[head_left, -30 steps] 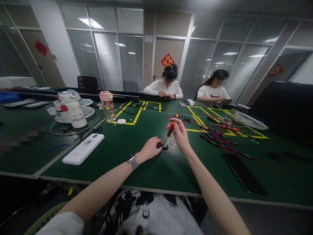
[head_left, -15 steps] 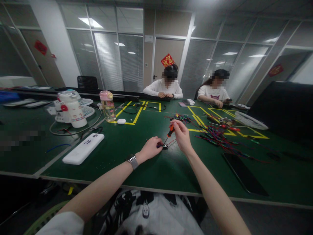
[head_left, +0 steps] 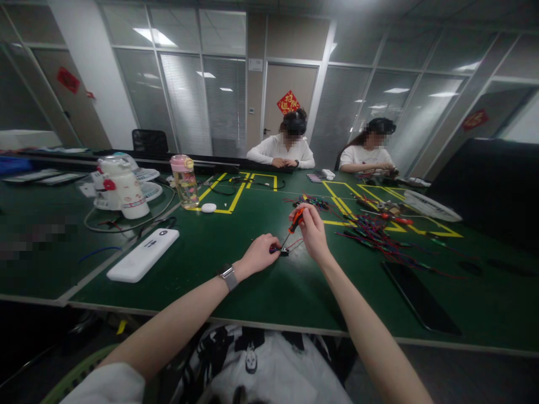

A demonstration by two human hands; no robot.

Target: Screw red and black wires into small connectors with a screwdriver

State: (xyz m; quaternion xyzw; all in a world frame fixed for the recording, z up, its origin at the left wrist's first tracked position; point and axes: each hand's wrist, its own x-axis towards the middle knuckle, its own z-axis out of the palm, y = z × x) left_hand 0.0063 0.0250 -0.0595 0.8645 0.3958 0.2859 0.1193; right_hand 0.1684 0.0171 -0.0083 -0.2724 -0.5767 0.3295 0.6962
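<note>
My left hand (head_left: 257, 255), with a watch on the wrist, pinches a small black connector (head_left: 283, 252) with red wires against the green table (head_left: 236, 280). My right hand (head_left: 312, 230) grips a small screwdriver with an orange handle (head_left: 295, 220), held upright and tilted, its tip down on the connector. Both hands are closed around what they hold.
A pile of red and coloured wires (head_left: 370, 233) lies to the right, a black phone (head_left: 419, 297) near the front right. To the left sit a white power strip (head_left: 143, 255), a pink-lidded bottle (head_left: 184, 182) and a white fan (head_left: 122, 188). Two people (head_left: 283, 150) work across the table.
My right hand has shifted its grip on the screwdriver slightly, turning it. My left hand stays on the connector. The person at the far right has moved an arm.
</note>
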